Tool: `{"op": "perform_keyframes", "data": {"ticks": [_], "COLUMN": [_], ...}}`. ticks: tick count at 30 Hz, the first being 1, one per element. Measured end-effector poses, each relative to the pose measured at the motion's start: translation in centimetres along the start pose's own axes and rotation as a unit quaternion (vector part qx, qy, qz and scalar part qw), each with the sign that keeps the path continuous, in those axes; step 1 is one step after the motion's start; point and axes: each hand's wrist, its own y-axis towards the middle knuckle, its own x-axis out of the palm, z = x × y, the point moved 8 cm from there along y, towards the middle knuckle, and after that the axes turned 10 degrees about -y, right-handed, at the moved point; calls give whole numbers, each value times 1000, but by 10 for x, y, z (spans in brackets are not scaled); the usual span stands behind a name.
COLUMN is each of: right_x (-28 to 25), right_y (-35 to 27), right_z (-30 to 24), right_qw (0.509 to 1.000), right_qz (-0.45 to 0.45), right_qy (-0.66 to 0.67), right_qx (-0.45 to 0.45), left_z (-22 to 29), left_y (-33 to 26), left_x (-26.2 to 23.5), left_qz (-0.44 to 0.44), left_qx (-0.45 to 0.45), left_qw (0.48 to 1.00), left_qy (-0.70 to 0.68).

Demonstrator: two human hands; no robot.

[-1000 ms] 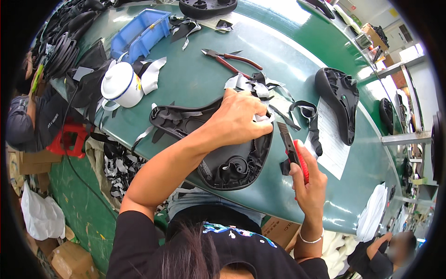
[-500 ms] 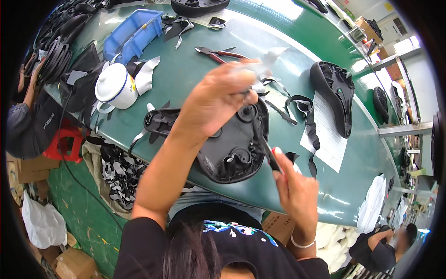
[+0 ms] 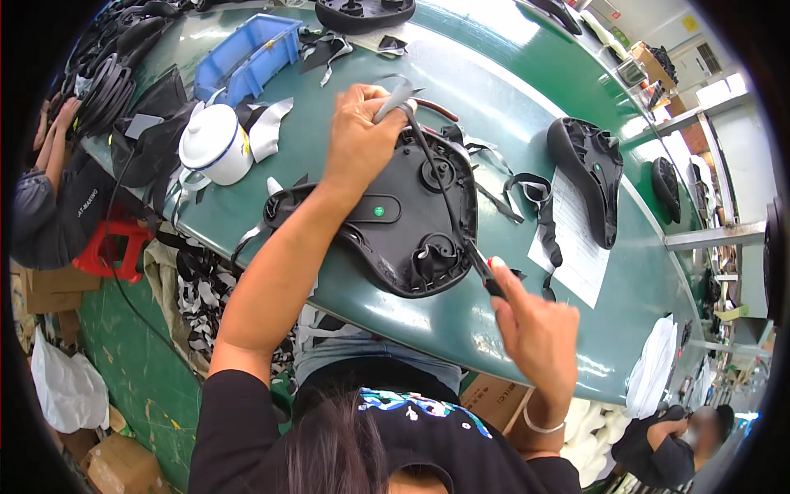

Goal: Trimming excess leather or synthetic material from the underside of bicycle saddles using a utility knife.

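A black bicycle saddle [image 3: 403,235] lies underside up on the green table, its nose toward the left. Over its wide rear part, my left hand [image 3: 362,136] pinches the end of a narrow black-and-grey strip of cover material [image 3: 439,174]. That strip stretches down across the saddle to the rim near the knife. In my right hand [image 3: 536,333], closed round the handle, is a knife [image 3: 481,267] with a black and red grip. Its tip meets the saddle's right rim beside the strip; the exact contact is too small to make out.
Behind my left hand a red pliers handle [image 3: 438,108] shows. A white lidded mug [image 3: 212,146] and a blue bin [image 3: 247,59] stand to the left. Another saddle [image 3: 586,177] rests on a paper sheet [image 3: 580,255] at right, near curled offcuts [image 3: 535,193]. Co-workers sit at both sides.
My left hand has moved left and slightly up, drawing out the strip, which is now taut across the saddle. My right hand has shifted slightly to the right with the knife.
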Motion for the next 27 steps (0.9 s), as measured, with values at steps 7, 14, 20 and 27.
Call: {"op": "perform_keyframes", "data": {"ticks": [7, 14, 20, 27], "right_x": [-12, -6, -8, -1], "right_y": [59, -2, -39, -43], "right_z": [36, 5, 9, 12], "right_qw": [990, 984, 996, 994], "right_qz": [-30, -70, -34, 29], "right_qy": [19, -82, -51, -4], "right_qx": [-135, -140, -71, -107], "left_z": [24, 84, 82, 73], "left_y": [-82, -43, -55, -122], "left_x": [-15, -64, -9, 65], "left_qz": [-218, -249, -433, -588], "left_qx": [-299, -100, -5, -129], "left_qw": [913, 769, 899, 771], "left_qy": [-171, -580, 66, -205]}}
